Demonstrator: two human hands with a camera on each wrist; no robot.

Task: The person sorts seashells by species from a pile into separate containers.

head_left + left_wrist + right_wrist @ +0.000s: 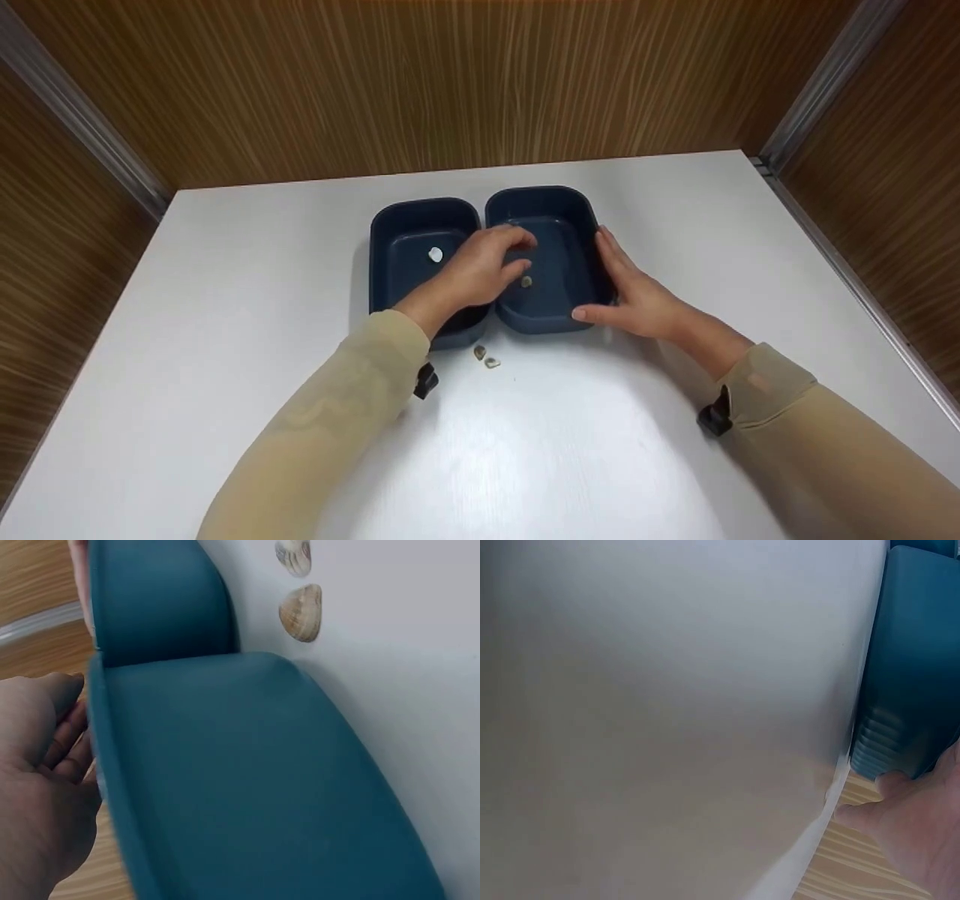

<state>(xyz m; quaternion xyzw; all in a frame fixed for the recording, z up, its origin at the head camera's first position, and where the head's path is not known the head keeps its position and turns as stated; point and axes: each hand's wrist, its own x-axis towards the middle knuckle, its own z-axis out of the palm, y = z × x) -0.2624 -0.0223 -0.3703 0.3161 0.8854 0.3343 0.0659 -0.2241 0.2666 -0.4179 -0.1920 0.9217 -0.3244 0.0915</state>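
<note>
Two dark blue containers stand side by side, the left container (379,262) and the right container (547,325). My left hand (480,266) is above their adjoining rims, reaching over the right container, its thumb and fingers bent and apart with nothing seen between them. Just below the thumb, a small brownish shell (526,282) shows within the right container. A white shell (436,255) lies in the left container. My right hand (641,300) rests against the right container's right side, fingers straight along the wall and thumb by the near corner.
Two clam-like shells, a brown ribbed shell (301,613) and a paler striped shell (295,555), lie on the white table (225,315) in front of the containers. A wood-grain panel (450,90) rises behind the table, with similar panels at both sides.
</note>
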